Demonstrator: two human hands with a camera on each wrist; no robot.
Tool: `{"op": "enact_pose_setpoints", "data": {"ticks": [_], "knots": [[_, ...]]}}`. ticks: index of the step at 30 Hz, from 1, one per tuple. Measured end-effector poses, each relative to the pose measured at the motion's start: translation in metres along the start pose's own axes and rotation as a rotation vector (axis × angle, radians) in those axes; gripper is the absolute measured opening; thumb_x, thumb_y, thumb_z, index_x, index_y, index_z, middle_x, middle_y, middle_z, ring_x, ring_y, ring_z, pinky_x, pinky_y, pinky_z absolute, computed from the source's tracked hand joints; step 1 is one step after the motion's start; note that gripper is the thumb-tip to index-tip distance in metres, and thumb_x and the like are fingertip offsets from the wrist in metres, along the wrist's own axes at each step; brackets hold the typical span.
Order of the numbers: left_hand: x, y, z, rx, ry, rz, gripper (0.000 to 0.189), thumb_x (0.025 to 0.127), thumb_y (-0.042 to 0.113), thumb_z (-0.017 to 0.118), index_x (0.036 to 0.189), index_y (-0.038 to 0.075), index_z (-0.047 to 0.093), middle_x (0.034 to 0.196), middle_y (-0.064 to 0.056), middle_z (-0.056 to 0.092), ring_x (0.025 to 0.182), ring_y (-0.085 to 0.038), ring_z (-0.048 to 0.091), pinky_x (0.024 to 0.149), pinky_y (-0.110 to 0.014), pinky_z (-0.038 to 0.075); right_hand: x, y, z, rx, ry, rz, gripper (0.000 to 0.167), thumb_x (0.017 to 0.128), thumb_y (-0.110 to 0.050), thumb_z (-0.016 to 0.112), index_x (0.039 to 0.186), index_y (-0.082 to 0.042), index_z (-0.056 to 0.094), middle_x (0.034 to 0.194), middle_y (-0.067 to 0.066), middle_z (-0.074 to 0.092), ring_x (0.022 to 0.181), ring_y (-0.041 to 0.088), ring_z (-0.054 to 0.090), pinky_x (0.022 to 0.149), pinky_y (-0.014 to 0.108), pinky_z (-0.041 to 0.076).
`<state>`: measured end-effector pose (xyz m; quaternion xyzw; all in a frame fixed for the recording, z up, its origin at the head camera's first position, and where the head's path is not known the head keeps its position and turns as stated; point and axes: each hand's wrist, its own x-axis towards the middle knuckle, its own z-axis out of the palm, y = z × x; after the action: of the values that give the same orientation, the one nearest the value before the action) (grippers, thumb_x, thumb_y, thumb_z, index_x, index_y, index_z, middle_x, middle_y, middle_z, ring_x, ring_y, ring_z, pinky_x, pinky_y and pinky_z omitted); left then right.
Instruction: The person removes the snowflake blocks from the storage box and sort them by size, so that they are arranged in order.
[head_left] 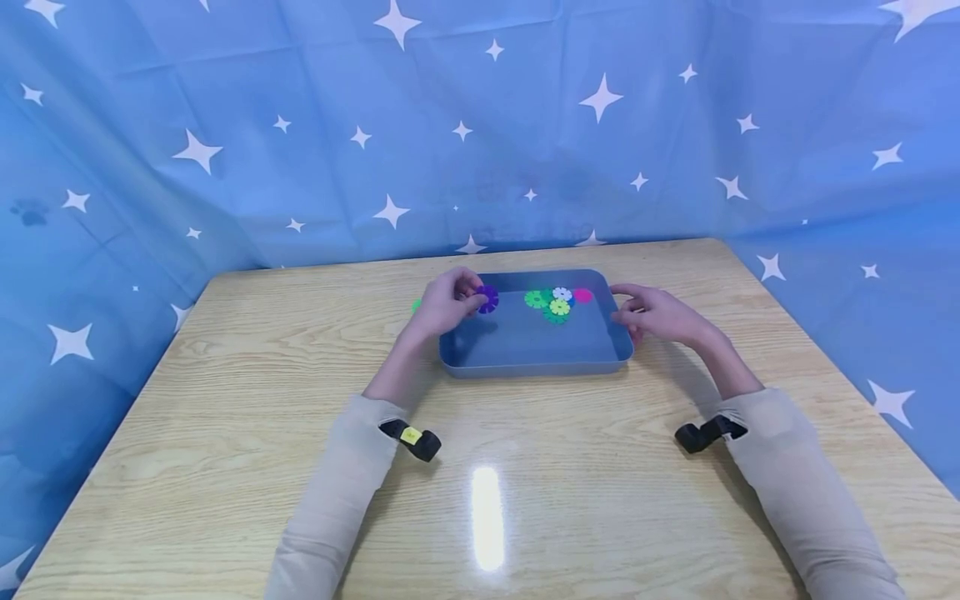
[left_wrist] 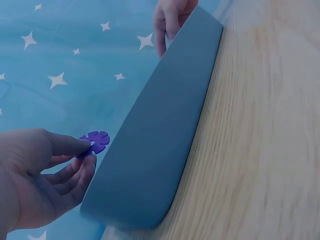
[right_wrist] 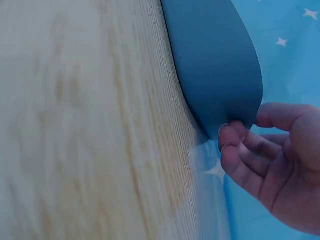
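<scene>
A purple flower-shaped plastic disc with notched edges (head_left: 487, 299) is pinched between the thumb and fingers of my left hand (head_left: 444, 304), over the left side of a blue-grey tray (head_left: 536, 369). In the left wrist view the purple disc (left_wrist: 98, 142) shows beside the tray's rim. My right hand (head_left: 660, 315) holds the tray's right end; in the right wrist view, curled fingers (right_wrist: 240, 150) lie against the outer wall and one digit reaches over the rim. Inside the tray, right of its middle, several discs lie grouped: green (head_left: 536, 299), yellow (head_left: 559, 307), white (head_left: 562, 293) and pink (head_left: 582, 295).
A bright green piece (head_left: 416, 306) shows just left of the left hand, partly hidden by it. The tray stands near the back of a wood-grain table (head_left: 247, 375). Behind the table hangs a blue cloth with white stars (head_left: 480, 125).
</scene>
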<state>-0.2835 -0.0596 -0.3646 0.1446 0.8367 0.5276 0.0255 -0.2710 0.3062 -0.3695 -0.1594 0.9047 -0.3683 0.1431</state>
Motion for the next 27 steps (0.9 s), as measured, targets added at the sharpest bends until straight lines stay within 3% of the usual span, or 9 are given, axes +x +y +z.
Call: {"op": "enact_pose_setpoints", "data": {"ticks": [12,17,21,27], "knots": [[-0.01,-0.023,-0.053,-0.051,0.111,-0.021,0.018,0.098,0.004,0.064,0.115,-0.002,0.061,0.098,-0.02,0.064,0.079,-0.028,0.066,0.079,-0.049,0.058,0.0,0.001,0.0,0.012,-0.002,-0.002,0.063,0.103,-0.015,0.056,0.155,0.005,0.026,0.076,0.01,0.059,0.069,0.032,0.061,0.071,0.043,0.054],[-0.015,-0.035,-0.074,-0.024,0.147,-0.06,0.02,0.099,0.005,0.064,0.118,-0.002,0.062,0.101,-0.02,0.064,0.083,-0.03,0.066,0.084,-0.049,0.057,-0.002,0.0,0.0,0.01,-0.001,-0.014,0.063,0.103,-0.016,0.056,0.154,0.005,0.027,0.075,0.011,0.059,0.068,0.033,0.061,0.07,0.042,0.054],[-0.018,-0.045,-0.086,0.007,0.176,-0.095,0.02,0.1,0.005,0.062,0.119,-0.002,0.063,0.1,-0.02,0.064,0.09,-0.04,0.066,0.085,-0.047,0.057,-0.002,0.001,0.0,0.008,-0.005,-0.018,0.063,0.103,-0.016,0.056,0.154,0.006,0.026,0.075,0.011,0.059,0.068,0.033,0.06,0.07,0.042,0.054],[-0.022,-0.061,-0.094,0.055,0.193,-0.184,0.021,0.099,0.006,0.063,0.119,-0.002,0.064,0.092,-0.017,0.063,0.082,-0.03,0.065,0.075,-0.037,0.057,0.0,0.001,0.0,0.002,0.001,-0.01,0.063,0.103,-0.016,0.056,0.155,0.004,0.027,0.076,0.011,0.059,0.068,0.031,0.061,0.071,0.042,0.054]]}}
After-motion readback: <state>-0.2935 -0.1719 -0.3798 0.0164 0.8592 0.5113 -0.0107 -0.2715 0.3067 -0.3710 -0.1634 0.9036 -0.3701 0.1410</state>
